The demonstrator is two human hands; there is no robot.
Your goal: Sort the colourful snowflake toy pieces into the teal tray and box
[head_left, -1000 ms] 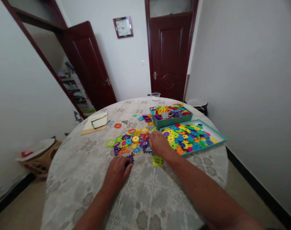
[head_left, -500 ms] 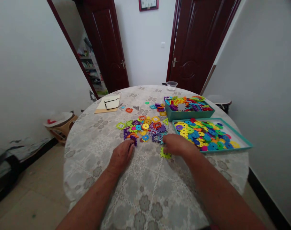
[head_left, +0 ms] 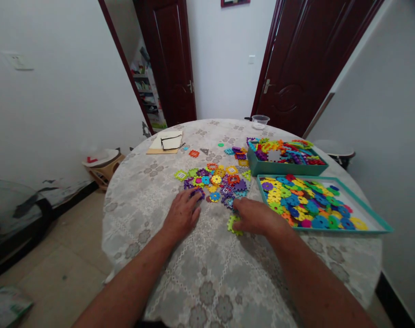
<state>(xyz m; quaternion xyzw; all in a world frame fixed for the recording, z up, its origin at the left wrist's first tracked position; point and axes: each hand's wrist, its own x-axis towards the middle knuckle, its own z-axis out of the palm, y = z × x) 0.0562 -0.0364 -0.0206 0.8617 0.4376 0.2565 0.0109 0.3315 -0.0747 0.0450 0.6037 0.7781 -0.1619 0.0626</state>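
A heap of colourful plastic interlocking pieces lies mid-table. At its near left edge my left hand rests palm down, its fingers apart and the fingertips touching a purple toothed piece. My right hand is low at the near right of the heap, its thumb apart from the other fingers. The thumb is against a lime-green toothed piece, while the fingertips are by a dark purple frame piece. Part of the green piece is hidden by the hand. Around them are a yellow gear disc and a blue disc.
To the right, a shallow teal-rimmed tray holds many coloured discs. Behind it stands a green box heaped with pieces. Glasses lie on a pad at the left. A clear plastic tub stands at the far edge.
The view has turned left, so things appear further right. My left fingers have loosened from a pinch on the purple piece and spread flatter. The right thumb now shows beside the lime-green piece.
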